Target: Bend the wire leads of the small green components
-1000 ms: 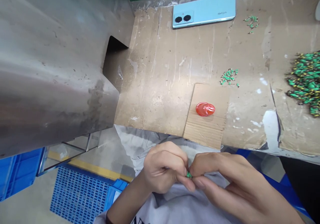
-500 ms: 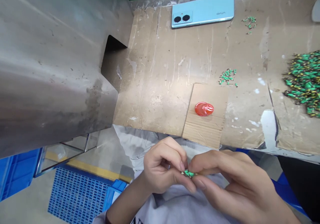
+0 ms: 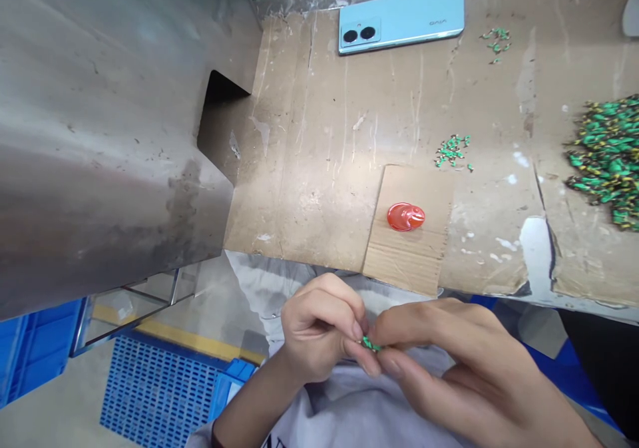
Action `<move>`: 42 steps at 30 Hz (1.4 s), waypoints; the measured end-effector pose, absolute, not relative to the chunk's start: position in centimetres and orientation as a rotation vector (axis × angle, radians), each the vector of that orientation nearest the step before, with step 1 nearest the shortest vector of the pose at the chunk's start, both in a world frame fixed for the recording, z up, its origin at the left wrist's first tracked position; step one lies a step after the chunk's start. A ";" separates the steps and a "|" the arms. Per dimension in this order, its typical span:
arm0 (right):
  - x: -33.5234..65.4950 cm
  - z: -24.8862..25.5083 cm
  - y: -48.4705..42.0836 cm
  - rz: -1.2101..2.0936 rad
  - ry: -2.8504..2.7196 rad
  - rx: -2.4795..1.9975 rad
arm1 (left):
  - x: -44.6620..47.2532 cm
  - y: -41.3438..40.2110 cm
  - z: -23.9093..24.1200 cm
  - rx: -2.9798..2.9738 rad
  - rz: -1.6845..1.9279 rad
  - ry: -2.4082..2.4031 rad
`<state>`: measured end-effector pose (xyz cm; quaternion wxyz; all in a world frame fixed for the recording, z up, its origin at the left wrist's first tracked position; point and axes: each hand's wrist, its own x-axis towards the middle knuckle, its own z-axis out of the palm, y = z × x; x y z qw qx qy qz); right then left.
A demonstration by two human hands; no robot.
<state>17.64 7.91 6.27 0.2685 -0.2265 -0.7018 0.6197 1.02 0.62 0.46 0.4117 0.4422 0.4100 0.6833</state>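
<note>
Below the table edge, over my lap, both hands pinch one tiny green part [image 3: 370, 344] between their fingertips. My left hand [image 3: 319, 331] is curled, thumb and forefinger closed on the part's left end. My right hand [image 3: 449, 361] comes in from the lower right, its fingertips closed on the other end. Most of the part is hidden by the fingers.
A cardboard-covered table [image 3: 324, 168] carries a light blue phone [image 3: 399, 16], a red cap [image 3: 405, 216] on a cardboard piece, a small green cluster [image 3: 453, 151], another [image 3: 495, 36], and a big green pile [image 3: 606, 158]. A metal chute [image 3: 100, 135] stands left; blue crates [image 3: 150, 395] below.
Both hands stay together pinching the green part. It showed more between the fingertips half a second ago and is now more covered. The view has shifted slightly.
</note>
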 end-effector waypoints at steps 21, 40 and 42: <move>18.5 5.4 7.6 1.497 -2.021 -0.522 | -0.1 1.4 2.6 1.379 1.553 1.145; 19.7 4.6 7.3 1.408 -2.013 -0.484 | 0.1 0.7 5.4 1.418 1.411 1.265; 19.8 4.5 7.2 1.412 -2.003 -0.466 | 0.2 0.6 5.6 1.406 1.392 1.293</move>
